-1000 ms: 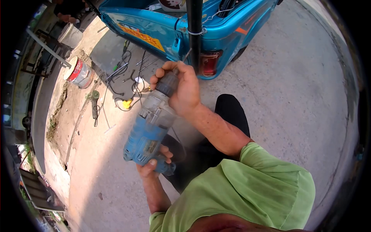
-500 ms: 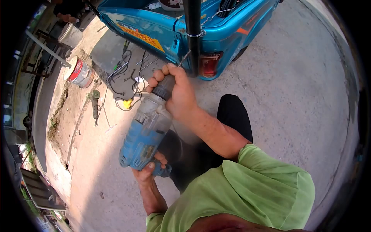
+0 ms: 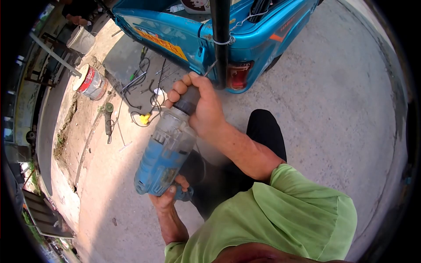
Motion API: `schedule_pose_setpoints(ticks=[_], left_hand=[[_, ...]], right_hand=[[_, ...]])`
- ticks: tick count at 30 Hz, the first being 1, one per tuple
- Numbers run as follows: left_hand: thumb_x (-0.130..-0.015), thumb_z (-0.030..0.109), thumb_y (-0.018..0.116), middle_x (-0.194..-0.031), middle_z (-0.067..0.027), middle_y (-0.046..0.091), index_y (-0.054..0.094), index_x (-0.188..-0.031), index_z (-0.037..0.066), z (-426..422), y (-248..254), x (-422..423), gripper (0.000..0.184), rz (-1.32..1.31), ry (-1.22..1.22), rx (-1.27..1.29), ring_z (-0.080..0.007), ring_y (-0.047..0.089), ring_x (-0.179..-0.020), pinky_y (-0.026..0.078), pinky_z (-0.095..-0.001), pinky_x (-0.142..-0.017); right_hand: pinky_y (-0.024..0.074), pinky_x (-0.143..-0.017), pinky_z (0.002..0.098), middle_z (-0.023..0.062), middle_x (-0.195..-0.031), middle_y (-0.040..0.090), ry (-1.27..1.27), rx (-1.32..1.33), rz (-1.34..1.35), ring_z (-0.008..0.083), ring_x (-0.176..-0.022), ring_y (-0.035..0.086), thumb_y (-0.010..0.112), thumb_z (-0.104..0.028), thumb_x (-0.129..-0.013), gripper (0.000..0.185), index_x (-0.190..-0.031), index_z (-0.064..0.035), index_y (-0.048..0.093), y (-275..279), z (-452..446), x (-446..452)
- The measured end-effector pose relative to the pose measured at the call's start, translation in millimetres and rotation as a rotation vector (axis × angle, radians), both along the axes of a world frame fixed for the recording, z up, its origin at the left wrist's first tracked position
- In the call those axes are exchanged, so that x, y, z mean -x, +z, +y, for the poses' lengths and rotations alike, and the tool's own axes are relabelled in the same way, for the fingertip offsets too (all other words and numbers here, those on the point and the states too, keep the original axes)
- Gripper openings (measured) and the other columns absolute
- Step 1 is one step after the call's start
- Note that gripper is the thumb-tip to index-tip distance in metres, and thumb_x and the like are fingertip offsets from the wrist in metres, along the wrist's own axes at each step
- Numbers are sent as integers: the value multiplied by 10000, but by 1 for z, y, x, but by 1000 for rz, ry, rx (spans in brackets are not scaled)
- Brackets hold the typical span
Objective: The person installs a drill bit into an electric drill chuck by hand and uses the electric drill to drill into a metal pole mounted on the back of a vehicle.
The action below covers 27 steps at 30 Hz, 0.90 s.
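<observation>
A blue-and-grey power drill (image 3: 160,164) is held in both hands, angled up and to the right. My left hand (image 3: 169,197) is closed around its rear handle. My right hand (image 3: 201,103) wraps the dark front collar, its curled fingertips showing on the left side. The thin drill bit (image 3: 211,68) extends past the right thumb to a black upright post (image 3: 221,48). Whether its tip has entered the post cannot be seen. Twisted wire (image 3: 226,41) ties the post to the corner of a blue vehicle's cargo bed (image 3: 175,28), above the red tail light (image 3: 238,75).
Cables, rods and a yellow plug (image 3: 144,118) lie on the ground left of the vehicle. Nearby are a grinder-like tool (image 3: 108,118), a red-and-white bucket (image 3: 92,83) holding a pole and a pale bucket (image 3: 82,40). Another person's hand (image 3: 78,20) shows at upper left.
The vehicle and post have shifted slightly right and down in the view. Both hands keep nearly the same hold on the drill.
</observation>
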<state>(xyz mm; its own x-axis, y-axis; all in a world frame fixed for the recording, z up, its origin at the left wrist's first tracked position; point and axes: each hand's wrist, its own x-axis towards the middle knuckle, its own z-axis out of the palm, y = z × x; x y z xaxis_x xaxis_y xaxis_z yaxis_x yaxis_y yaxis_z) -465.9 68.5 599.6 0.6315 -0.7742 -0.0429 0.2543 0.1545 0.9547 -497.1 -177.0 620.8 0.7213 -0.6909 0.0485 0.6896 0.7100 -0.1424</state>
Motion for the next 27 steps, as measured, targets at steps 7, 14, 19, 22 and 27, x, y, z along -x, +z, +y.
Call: schedule_pose_setpoints(ticks=[7,14,19,22,27], left_hand=[[-754,212,776,-819,-191,704,634,-1069,-108,2,0,3,471,18,20,-34,-260,701,-635,597,-330,-568],[-761,214,784,-834,-195,707,641,-1062,-105,5,-8,-1,461,17,15,-20,-262,703,-645,600,-335,-574],[-762,209,786,-829,-197,707,643,-1051,-106,7,-11,-3,451,27,31,-27,-268,703,-647,599,-342,-574],[-759,201,787,-828,-200,708,645,-1047,-109,6,-10,-3,446,31,22,-17,-271,704,-646,600,-347,-573],[-761,191,787,-831,-203,709,645,-1041,-114,6,-10,-6,437,16,14,-15,-274,707,-647,603,-350,-573]], right_hand=[[515,-784,420,31,-835,489,-8,-13,30,200,-804,557,487,-281,-1026,218,-877,-129,440,0,4,3],[499,-790,427,29,-837,476,4,21,62,202,-802,543,496,-294,-1022,229,-878,-128,435,3,3,3],[493,-793,423,32,-835,472,16,-8,35,208,-804,543,501,-303,-1019,236,-879,-124,436,0,4,-2],[493,-795,422,35,-832,470,23,-9,43,211,-805,544,504,-299,-1017,235,-880,-120,437,-1,3,0],[542,-788,450,70,-871,603,25,9,-38,229,-810,632,581,-288,-1006,211,-936,-95,530,-13,1,-3]])
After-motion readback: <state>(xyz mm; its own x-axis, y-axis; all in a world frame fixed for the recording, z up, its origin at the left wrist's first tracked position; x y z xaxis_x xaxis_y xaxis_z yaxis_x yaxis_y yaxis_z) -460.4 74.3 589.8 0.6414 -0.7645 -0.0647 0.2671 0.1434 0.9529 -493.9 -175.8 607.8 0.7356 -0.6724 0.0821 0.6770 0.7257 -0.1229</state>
